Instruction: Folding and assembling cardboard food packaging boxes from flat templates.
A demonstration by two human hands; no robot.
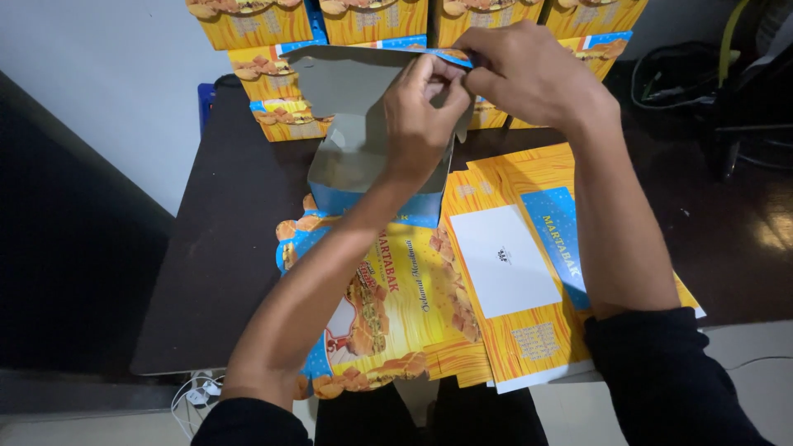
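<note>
Both hands, left hand (421,107) and right hand (520,74), pinch closed on the far flap of the half-folded carton (363,140) at upper centre, so locking that corner seems next.

A half-folded cardboard food box (372,149), plain grey inside with blue and yellow printed outer walls, stands open on its base, its front wall below the left hand (423,116), its raised back flap pinched under both hands' fingertips
</note>
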